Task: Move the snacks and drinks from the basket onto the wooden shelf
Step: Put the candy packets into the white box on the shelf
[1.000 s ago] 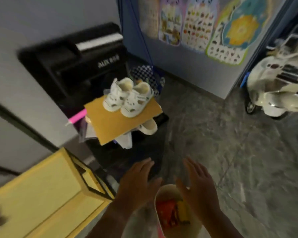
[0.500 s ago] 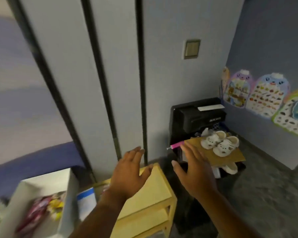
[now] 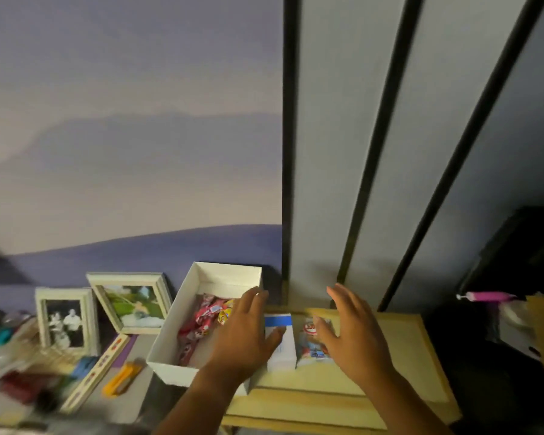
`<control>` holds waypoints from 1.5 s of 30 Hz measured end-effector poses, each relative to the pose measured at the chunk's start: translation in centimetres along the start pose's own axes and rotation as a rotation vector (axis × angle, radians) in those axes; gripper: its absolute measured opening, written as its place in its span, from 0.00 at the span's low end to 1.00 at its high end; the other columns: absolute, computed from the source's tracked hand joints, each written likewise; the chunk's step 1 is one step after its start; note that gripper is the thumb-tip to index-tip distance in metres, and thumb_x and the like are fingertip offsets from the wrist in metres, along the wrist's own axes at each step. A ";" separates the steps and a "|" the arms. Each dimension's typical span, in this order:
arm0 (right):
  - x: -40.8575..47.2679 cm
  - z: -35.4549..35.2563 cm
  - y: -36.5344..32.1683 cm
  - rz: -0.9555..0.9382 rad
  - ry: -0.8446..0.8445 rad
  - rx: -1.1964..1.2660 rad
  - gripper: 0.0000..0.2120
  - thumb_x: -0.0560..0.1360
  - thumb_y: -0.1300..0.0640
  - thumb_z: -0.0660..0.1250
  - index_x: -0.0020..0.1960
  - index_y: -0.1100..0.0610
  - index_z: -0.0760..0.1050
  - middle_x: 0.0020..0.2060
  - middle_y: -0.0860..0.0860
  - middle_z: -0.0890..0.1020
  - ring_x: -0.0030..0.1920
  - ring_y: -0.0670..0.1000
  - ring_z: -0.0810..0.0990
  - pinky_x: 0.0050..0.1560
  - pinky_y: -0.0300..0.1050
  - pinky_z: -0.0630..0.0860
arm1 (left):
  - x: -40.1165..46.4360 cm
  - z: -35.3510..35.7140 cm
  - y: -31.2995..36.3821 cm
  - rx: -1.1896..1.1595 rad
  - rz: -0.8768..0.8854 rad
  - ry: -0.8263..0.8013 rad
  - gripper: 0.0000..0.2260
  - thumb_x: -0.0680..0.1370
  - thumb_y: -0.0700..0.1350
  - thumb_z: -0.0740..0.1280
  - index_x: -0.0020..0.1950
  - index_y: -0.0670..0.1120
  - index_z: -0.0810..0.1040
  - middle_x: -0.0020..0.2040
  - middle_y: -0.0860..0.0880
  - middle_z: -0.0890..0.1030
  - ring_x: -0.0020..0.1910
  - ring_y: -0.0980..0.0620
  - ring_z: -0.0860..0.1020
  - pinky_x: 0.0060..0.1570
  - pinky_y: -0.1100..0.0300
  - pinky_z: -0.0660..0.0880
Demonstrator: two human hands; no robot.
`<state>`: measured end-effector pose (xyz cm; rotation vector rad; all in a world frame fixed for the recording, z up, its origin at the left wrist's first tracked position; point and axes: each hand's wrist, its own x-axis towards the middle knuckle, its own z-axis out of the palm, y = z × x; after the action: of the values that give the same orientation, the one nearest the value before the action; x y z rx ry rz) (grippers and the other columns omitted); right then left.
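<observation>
The wooden shelf [image 3: 399,350] is a pale yellow unit at the lower middle. On its top stand a white carton with a blue band [image 3: 280,346] and a colourful snack pack [image 3: 311,343]. Left of them a white open box [image 3: 182,328] holds red and yellow snack packets [image 3: 206,318]. My left hand [image 3: 242,337] hovers with spread fingers over the box's right edge and holds nothing. My right hand [image 3: 352,334] is spread beside the snack pack, also holding nothing. The basket is out of view.
Two picture frames [image 3: 65,318] lean against the purple wall on a surface at the left, with an orange cutter [image 3: 121,376], a ruler and blurred clutter. White panels with black strips rise behind the shelf. A dark unit with a pink object [image 3: 487,297] stands at the right.
My view has swung left, from the floor and the basket to the shelf top and the white box. Both hands stay raised and spread, holding nothing.
</observation>
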<state>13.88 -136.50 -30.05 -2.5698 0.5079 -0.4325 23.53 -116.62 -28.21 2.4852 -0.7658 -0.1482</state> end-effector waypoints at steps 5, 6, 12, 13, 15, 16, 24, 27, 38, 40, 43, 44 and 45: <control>1.4 5.3 6.0 0.176 -0.150 0.065 0.29 0.75 0.42 0.70 0.73 0.48 0.66 0.70 0.47 0.72 0.66 0.48 0.73 0.57 0.39 0.75 | 1.7 7.3 -0.9 -0.070 -0.173 -0.078 0.34 0.76 0.61 0.67 0.76 0.52 0.57 0.76 0.51 0.63 0.71 0.52 0.66 0.67 0.59 0.68; 1.7 6.4 7.4 0.205 -0.186 0.052 0.29 0.75 0.42 0.70 0.73 0.47 0.66 0.69 0.47 0.73 0.65 0.48 0.74 0.54 0.36 0.75 | 2.3 8.9 -1.3 -0.076 -0.220 -0.087 0.35 0.76 0.61 0.67 0.77 0.50 0.56 0.76 0.49 0.62 0.73 0.50 0.65 0.70 0.57 0.67; 2.3 13.8 14.6 0.287 -0.309 0.078 0.29 0.72 0.31 0.61 0.67 0.44 0.71 0.57 0.47 0.78 0.54 0.49 0.79 0.47 0.46 0.82 | 4.7 16.5 -3.0 -0.082 -0.414 -0.127 0.45 0.72 0.66 0.69 0.80 0.48 0.52 0.77 0.43 0.59 0.75 0.44 0.62 0.69 0.52 0.66; 2.2 15.1 15.3 0.299 -0.329 0.096 0.27 0.72 0.31 0.60 0.65 0.44 0.71 0.55 0.46 0.79 0.53 0.48 0.80 0.46 0.47 0.82 | 4.9 17.4 -3.4 -0.060 -0.435 -0.124 0.46 0.71 0.68 0.68 0.80 0.49 0.51 0.77 0.43 0.58 0.74 0.42 0.63 0.68 0.50 0.68; 2.1 17.2 15.8 0.337 -0.348 0.113 0.27 0.71 0.32 0.59 0.65 0.44 0.71 0.54 0.47 0.78 0.52 0.49 0.80 0.46 0.48 0.82 | 5.1 18.8 -4.2 -0.050 -0.455 -0.116 0.48 0.69 0.69 0.68 0.80 0.51 0.49 0.78 0.41 0.55 0.74 0.40 0.63 0.66 0.49 0.70; 2.1 17.8 15.6 0.361 -0.337 0.124 0.27 0.71 0.32 0.59 0.66 0.44 0.71 0.54 0.48 0.78 0.52 0.50 0.79 0.47 0.49 0.83 | 5.3 19.3 -4.6 -0.097 -0.468 -0.121 0.49 0.69 0.68 0.70 0.80 0.52 0.47 0.78 0.42 0.55 0.74 0.41 0.64 0.66 0.49 0.71; 2.8 20.1 13.0 0.458 -0.263 0.328 0.28 0.75 0.47 0.72 0.72 0.50 0.68 0.56 0.49 0.79 0.51 0.45 0.80 0.41 0.34 0.80 | 5.3 21.2 -6.7 -0.268 -0.522 -0.110 0.48 0.66 0.66 0.73 0.76 0.62 0.46 0.66 0.48 0.67 0.62 0.49 0.74 0.55 0.48 0.81; 2.5 19.6 13.0 0.473 -0.284 0.506 0.21 0.75 0.50 0.73 0.66 0.51 0.75 0.53 0.44 0.84 0.44 0.40 0.84 0.40 0.33 0.81 | 5.0 20.6 -6.5 -0.261 -0.515 -0.125 0.50 0.61 0.74 0.67 0.76 0.60 0.48 0.67 0.48 0.67 0.63 0.48 0.74 0.56 0.48 0.80; -5.7 6.7 16.2 0.606 -0.029 0.558 0.15 0.77 0.45 0.68 0.63 0.37 0.73 0.51 0.36 0.78 0.50 0.38 0.81 0.44 0.31 0.79 | 4.4 21.9 4.1 -0.237 -0.097 -0.182 0.45 0.67 0.68 0.73 0.76 0.57 0.54 0.67 0.51 0.68 0.59 0.51 0.73 0.52 0.53 0.81; -9.8 2.9 18.0 0.673 0.056 0.551 0.16 0.78 0.49 0.69 0.63 0.36 0.71 0.56 0.36 0.77 0.54 0.36 0.78 0.47 0.29 0.77 | 3.5 23.0 8.0 -0.236 0.032 -0.218 0.44 0.68 0.65 0.74 0.76 0.57 0.54 0.65 0.51 0.67 0.59 0.53 0.72 0.50 0.55 0.81; -16.6 -3.2 20.8 0.821 0.174 0.576 0.20 0.75 0.54 0.72 0.62 0.37 0.73 0.56 0.35 0.78 0.55 0.37 0.78 0.53 0.34 0.76 | 0.6 25.0 14.2 -0.231 0.195 -0.302 0.43 0.69 0.64 0.73 0.76 0.58 0.53 0.66 0.51 0.65 0.59 0.53 0.72 0.50 0.56 0.81; -18.9 -4.9 21.8 0.887 0.211 0.562 0.18 0.74 0.55 0.74 0.59 0.39 0.74 0.52 0.36 0.79 0.51 0.38 0.80 0.52 0.35 0.77 | -0.5 25.8 16.2 -0.231 0.248 -0.352 0.44 0.69 0.66 0.71 0.77 0.59 0.51 0.67 0.51 0.63 0.60 0.54 0.71 0.51 0.56 0.81; -21.2 -6.3 23.1 0.948 0.253 0.532 0.16 0.73 0.55 0.75 0.56 0.42 0.75 0.48 0.37 0.80 0.47 0.38 0.80 0.51 0.37 0.79 | -1.7 26.7 18.1 -0.235 0.295 -0.412 0.45 0.68 0.68 0.69 0.77 0.60 0.48 0.68 0.52 0.62 0.60 0.55 0.70 0.54 0.55 0.79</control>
<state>-13.50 -148.78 -40.98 -1.5387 1.3820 -0.4506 6.48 -140.57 -41.71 2.1144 -1.1979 -0.6179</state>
